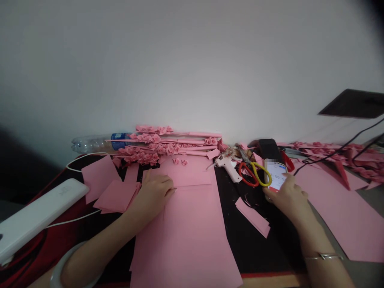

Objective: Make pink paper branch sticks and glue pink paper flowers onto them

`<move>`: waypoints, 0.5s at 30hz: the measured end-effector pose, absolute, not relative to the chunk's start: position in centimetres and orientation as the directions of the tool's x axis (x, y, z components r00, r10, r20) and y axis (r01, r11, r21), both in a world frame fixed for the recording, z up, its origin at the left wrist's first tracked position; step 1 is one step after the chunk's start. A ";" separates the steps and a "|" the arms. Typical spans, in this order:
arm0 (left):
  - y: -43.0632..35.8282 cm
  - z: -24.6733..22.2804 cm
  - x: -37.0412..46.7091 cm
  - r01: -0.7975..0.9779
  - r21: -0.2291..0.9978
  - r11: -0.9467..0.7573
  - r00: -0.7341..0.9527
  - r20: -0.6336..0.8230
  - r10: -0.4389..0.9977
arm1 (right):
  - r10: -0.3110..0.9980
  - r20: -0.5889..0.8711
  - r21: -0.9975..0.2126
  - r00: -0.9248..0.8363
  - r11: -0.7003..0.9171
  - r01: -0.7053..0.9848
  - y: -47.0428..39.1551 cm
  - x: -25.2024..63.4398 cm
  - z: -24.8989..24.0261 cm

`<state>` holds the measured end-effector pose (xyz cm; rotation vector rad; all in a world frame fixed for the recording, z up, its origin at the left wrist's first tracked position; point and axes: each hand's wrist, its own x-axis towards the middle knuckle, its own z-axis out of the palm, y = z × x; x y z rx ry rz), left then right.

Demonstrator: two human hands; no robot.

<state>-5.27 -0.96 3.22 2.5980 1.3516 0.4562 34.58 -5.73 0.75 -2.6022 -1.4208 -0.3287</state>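
Observation:
Pink paper sheets (192, 224) lie in a stack down the middle of the dark mat. On their upper left part rests my left hand (157, 188), its fingers bent over the paper; whether it grips an edge is not clear. At the right, my right hand (288, 194) is closed on a phone (276, 176) with a lit screen, thumb and fingers at its edges. Just left of the phone are scissors (260, 174) with one red and one yellow handle. A white glue gun (229, 169) lies beside them. Small pink strips (253, 217) sit below the scissors.
Folded pink paper flowers (147, 154) on stems lie along the wall, with a plastic bottle (93, 143) behind at left. Pink squares (117, 196) and a long white device (42, 216) with a cable are at left. Larger pink sheets (345, 216) lie at right, near black cables.

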 end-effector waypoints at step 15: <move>-1.0 3.3 -5.3 0.782 0.255 -0.569 0.546 0.161 0.822 | 0.776 0.193 -0.099 0.600 -0.593 0.799 -5.6 33.6 2.3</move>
